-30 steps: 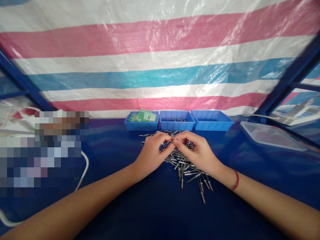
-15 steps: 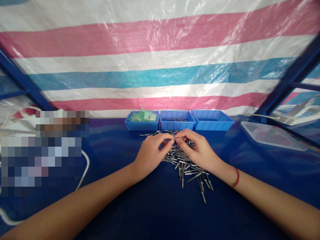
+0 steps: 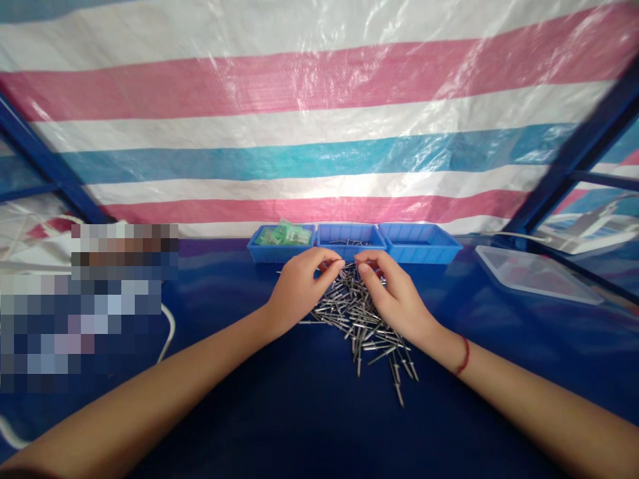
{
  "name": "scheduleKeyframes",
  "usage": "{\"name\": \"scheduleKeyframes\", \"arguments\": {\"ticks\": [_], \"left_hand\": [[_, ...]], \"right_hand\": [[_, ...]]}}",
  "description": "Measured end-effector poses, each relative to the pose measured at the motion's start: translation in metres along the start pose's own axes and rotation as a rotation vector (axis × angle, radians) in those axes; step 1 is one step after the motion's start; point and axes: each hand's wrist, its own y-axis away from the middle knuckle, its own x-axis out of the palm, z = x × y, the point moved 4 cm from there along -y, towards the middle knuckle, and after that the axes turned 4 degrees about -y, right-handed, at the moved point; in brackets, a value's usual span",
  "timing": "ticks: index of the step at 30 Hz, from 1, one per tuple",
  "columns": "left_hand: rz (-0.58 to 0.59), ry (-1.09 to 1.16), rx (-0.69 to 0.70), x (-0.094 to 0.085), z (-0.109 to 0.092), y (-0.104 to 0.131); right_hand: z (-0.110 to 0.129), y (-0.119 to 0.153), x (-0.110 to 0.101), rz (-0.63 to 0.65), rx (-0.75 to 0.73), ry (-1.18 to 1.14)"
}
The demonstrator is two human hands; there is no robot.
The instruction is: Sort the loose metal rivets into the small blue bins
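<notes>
— Step?
— Apparently fingertip handling: left hand point(image 3: 298, 287) and right hand point(image 3: 398, 293), curled pinch-like, flank piled rivets point(image 3: 355, 311) on the table point(image 3: 259, 412); whether either grips one, cannot tell.
— Next?
— Probably precise fingertip control.

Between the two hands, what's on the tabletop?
A heap of metal rivets lies on the blue tabletop between left hand and right hand, in the head view.
</notes>
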Motion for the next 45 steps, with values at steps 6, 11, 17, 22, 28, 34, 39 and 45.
{"name": "scheduleKeyframes", "arguments": {"ticks": [6,11,17,22,28,34,39,45], "left_hand": [[-0.145,-0.092,0.001,0.011,0.013,-0.055],[0.015,-0.454,-0.053,0.03,0.021,-0.066],[0.257,-0.306,0.123,0.02,0.018,-0.03],[0.531,-0.189,0.233,0.017,0.01,0.007],[0.554,-0.195,0.248,0.013,0.006,0.011],[0.638,-0.203,0.257,0.005,0.008,0.014],[0.667,-0.222,0.238,0.008,0.01,0.016],[0.605,-0.329,0.257,0.015,0.011,0.019]], "right_hand": [[-0.012,-0.004,-0.005,-0.07,0.055,-0.039],[-0.014,-0.006,-0.008,-0.087,0.078,-0.047],[-0.015,-0.005,-0.004,-0.017,0.071,-0.015],[-0.017,-0.003,0.0,0.014,0.074,0.012],[-0.016,-0.002,0.0,0.009,0.064,0.014],[-0.009,-0.003,0.001,0.086,0.034,0.026],[0.002,0.001,0.01,0.349,-0.13,0.151],[0.001,0.002,0.013,0.424,-0.172,0.261]]}}
